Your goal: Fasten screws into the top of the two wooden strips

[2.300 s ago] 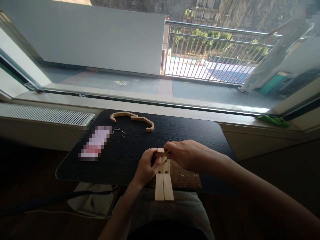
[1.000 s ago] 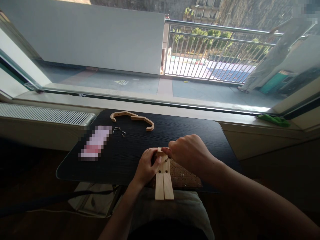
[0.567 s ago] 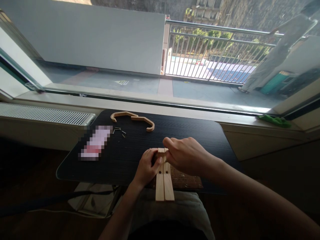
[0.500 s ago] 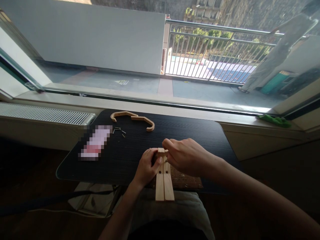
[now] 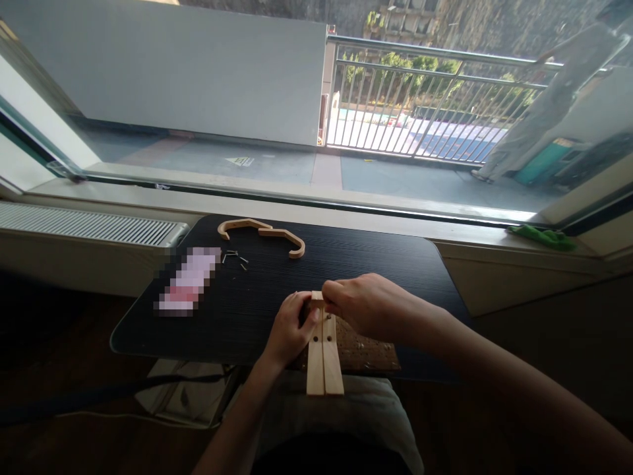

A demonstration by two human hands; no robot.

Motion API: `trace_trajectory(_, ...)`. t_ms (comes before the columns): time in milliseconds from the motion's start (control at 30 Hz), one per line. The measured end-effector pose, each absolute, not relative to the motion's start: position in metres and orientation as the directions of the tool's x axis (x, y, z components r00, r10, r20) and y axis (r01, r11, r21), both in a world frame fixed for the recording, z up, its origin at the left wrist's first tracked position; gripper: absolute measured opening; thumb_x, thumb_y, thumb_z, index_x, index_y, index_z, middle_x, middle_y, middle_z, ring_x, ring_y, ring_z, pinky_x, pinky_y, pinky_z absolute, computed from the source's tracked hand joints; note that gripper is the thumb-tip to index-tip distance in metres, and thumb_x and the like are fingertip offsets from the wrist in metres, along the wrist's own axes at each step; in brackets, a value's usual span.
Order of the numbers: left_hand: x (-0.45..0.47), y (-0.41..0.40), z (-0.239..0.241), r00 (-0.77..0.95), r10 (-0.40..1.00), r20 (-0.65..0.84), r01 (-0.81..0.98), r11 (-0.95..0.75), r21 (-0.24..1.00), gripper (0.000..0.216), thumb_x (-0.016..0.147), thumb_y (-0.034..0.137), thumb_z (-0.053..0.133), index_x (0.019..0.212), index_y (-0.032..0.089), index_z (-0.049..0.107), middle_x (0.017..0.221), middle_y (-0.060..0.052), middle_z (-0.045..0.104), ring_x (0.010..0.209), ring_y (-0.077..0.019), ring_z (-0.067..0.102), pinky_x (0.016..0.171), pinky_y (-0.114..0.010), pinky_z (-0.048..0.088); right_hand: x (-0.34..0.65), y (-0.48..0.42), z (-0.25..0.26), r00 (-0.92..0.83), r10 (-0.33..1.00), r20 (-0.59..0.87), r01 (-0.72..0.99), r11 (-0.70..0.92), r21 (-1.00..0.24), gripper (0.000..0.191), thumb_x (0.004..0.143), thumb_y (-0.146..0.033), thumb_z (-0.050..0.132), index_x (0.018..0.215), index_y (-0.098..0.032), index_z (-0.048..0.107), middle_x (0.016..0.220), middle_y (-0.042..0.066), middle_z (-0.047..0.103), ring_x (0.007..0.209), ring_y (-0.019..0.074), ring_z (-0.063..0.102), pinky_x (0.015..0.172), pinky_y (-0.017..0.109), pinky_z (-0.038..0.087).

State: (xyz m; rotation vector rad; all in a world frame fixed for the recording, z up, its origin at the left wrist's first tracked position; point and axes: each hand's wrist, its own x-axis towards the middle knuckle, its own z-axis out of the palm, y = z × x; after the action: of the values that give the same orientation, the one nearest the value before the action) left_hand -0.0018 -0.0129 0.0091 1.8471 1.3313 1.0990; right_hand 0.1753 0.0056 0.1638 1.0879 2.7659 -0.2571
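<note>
Two pale wooden strips [image 5: 325, 369] lie side by side, their near ends jutting past the table edge toward my lap. Dark round holes show along them. My left hand [image 5: 291, 330] is wrapped round the left side of the strips near their far end, thumb on top. Over the far end of the right strip, my right hand [image 5: 363, 300] is closed, fingers pressed together. Whatever its fingers hold is hidden behind the knuckles. Beneath the strips rests a worn brown board [image 5: 368, 349] with many small holes, at the front edge of the table.
On the black table [image 5: 390, 257] lie two curved wooden hooks [image 5: 244, 223] and several loose screws [image 5: 235, 256]. A blurred pink-and-white item [image 5: 188, 284] is at the left. Behind are a radiator [image 5: 89, 224], a window sill and a green cloth [image 5: 541, 237]. Outside, a person [image 5: 539, 105] stands by the railing.
My right hand has shifted and turned slightly at the far end of the strips, uncovering more of a hole on the right strip. My left hand keeps its hold.
</note>
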Motion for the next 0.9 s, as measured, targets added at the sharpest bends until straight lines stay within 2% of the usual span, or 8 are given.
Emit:
trace_trajectory(133, -0.001, -0.013, 0.011, 0.151, 0.947, 0.282, 0.443, -0.320, 0.837, 0.013, 0.085, 0.025, 0.054, 0.095, 0.021, 0.061, 0.095, -0.006, 0.068, 0.093, -0.0235, 0.063, 0.090, -0.040, 0.051, 0.172, 0.005, 0.164, -0.690, 0.691, -0.215, 0.715, 0.697, -0.057, 0.017, 0.102, -0.028, 0.045, 0.092, -0.019, 0.055, 0.078, 0.003, 0.072, 0.062, 0.0180, 0.067, 0.049, 0.030, 0.019)
trace_trajectory(300, -0.001, -0.014, 0.008, 0.155, 0.948, 0.279, 0.444, -0.319, 0.838, 0.017, 0.086, 0.026, 0.054, 0.100, 0.020, 0.061, 0.101, -0.008, 0.069, 0.099, -0.0250, 0.063, 0.093, -0.043, 0.050, 0.168, 0.006, 0.166, -0.655, 0.720, -0.228, 0.743, 0.669, -0.020, 0.023, 0.103, -0.034, 0.044, 0.092, -0.018, 0.056, 0.077, 0.006, 0.073, 0.064, 0.0196, 0.070, 0.048, 0.030, 0.020)
trace_trajectory(533, -0.002, -0.013, 0.009, 0.148, 0.948, 0.282, 0.439, -0.319, 0.840, 0.016, 0.085, 0.025, 0.055, 0.099, 0.021, 0.061, 0.102, -0.008, 0.069, 0.100, -0.0248, 0.063, 0.092, -0.042, 0.051, 0.160, 0.003, 0.167, -0.601, 0.766, -0.227, 0.783, 0.621, 0.023, 0.024, 0.103, -0.036, 0.046, 0.094, -0.016, 0.057, 0.073, 0.008, 0.072, 0.068, 0.0237, 0.072, 0.048, 0.028, 0.025)
trace_trajectory(900, -0.002, -0.014, 0.007, 0.174, 0.946, 0.275, 0.440, -0.324, 0.837, 0.015, 0.090, 0.028, 0.053, 0.101, 0.021, 0.061, 0.101, -0.008, 0.068, 0.098, -0.0243, 0.063, 0.092, -0.042, 0.050, 0.158, 0.002, 0.164, -0.495, 0.842, -0.215, 0.851, 0.520, 0.073, 0.036, 0.101, -0.045, 0.045, 0.091, -0.015, 0.062, 0.072, 0.012, 0.073, 0.071, 0.0291, 0.074, 0.052, 0.028, 0.038)
